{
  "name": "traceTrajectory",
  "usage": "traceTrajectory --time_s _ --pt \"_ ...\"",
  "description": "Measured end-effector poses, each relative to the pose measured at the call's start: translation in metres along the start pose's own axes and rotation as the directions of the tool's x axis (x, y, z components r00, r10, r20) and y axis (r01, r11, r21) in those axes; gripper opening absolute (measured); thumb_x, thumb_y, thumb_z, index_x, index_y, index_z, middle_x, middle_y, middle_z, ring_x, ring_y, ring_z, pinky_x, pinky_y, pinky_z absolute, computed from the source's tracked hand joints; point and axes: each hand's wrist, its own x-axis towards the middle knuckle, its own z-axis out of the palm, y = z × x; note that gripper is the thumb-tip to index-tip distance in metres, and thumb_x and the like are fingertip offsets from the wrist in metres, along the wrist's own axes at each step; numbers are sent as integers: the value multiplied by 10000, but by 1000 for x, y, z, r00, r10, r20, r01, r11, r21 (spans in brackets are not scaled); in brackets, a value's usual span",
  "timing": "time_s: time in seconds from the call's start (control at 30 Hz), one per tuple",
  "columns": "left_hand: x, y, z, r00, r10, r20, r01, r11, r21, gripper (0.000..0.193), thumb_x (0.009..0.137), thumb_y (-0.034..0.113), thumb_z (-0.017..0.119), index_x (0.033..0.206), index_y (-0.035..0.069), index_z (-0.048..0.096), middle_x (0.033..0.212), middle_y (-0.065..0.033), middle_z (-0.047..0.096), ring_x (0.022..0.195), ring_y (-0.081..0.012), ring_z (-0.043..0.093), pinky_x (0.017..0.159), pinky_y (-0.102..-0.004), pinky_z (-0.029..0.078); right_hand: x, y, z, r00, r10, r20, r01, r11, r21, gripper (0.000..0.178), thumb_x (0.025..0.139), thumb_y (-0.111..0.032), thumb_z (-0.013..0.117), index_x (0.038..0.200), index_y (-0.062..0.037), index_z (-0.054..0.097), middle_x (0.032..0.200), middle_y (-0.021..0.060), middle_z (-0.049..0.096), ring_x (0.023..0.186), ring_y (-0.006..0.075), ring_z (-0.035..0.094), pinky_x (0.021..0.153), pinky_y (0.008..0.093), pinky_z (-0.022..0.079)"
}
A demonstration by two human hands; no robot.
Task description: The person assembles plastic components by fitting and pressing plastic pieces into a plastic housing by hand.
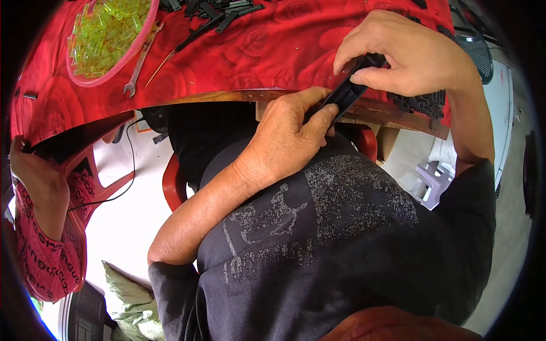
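Note:
A long, narrow black plastic piece [346,95], hollow like a trough, is held slantwise in front of me at the table's edge. My left hand [293,128] grips its near end, thumb on top and fingers wrapped beneath. At the far end my right hand [404,54] is closed on it, thumb pressing near its opening and the fingers bent over the other side. Whether a smaller part sits under my right fingers cannot be seen. Both hands are just over the wooden front edge of the table [227,96].
A pink-rimmed basket [149,34] of yellow-green clear pieces stands at the far left, beside a wrench [134,79] and a thin stick [159,69]. Loose black parts [230,17] lie behind on the red cloth [256,54]; more black parts [426,105] are at right. Another person's arm [42,184] is at left.

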Motion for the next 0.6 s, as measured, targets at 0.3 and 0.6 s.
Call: traceTrajectory --time_s 0.3,0.6 --pt "-2 0 -1 1000 -6 1 6 1000 16 230 1066 187 552 1125 -20 636 822 -18 652 712 -59 601 675 -221 505 20 6 -1 977 -64 204 44 994 99 236 791 -132 697 1002 -50 762 946 73 723 932 274 633 911 375 465" --pt "-3 -1 -1 1000 26 -12 -25 996 90 252 1051 168 562 1178 -35 641 799 -23 656 688 -64 602 654 -229 506 20 4 5 966 -89 243 77 995 58 273 795 -112 654 1031 -24 757 983 123 735 960 314 639 930 402 476"
